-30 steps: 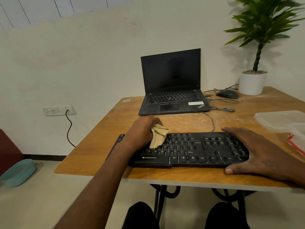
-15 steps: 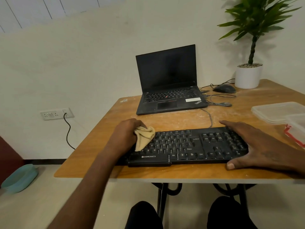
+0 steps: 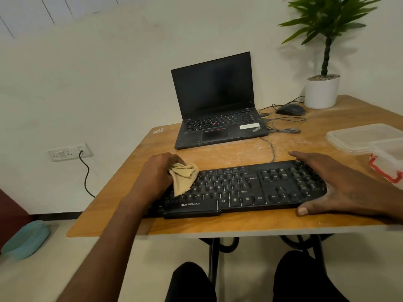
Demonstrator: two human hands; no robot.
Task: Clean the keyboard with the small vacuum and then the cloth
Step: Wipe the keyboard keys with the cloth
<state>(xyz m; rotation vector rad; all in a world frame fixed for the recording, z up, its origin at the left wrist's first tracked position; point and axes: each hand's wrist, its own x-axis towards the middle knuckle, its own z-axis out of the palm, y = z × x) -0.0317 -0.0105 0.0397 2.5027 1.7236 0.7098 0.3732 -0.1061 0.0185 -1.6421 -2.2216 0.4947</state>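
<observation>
Black Zebronics keyboard point(image 3: 239, 188) lies flat near the front edge of the wooden table point(image 3: 218, 227), a thin strip of bare wood in front of it. Left hand point(image 3: 157, 175) fisted on a bunched beige cloth point(image 3: 184, 177), cloth pressed on the keys at the left end (letter rows partly covered). Right hand point(image 3: 340, 188) flat, fingers spread, palm down over the numpad end, thumb point(image 3: 305, 210) on the front edge, gripping nothing. Keyboard cable point(image 3: 271, 149) runs back toward the open black laptop point(image 3: 218, 110), screen dark, well behind; bare dusty wood between the two. Mouse point(image 3: 290, 109) and loose cords right of laptop, white potted plant point(image 3: 322, 90) at the far right corner. Right edge: clear plastic lid point(image 3: 359, 136), beside it a clear container with red clip point(image 3: 386, 171), cut off by frame, contents cannot tell. Left of keyboard, table free to its edge. Teal tub point(image 3: 26, 240) on the floor at left, wall socket point(image 3: 69, 151) with a cord plugged in
</observation>
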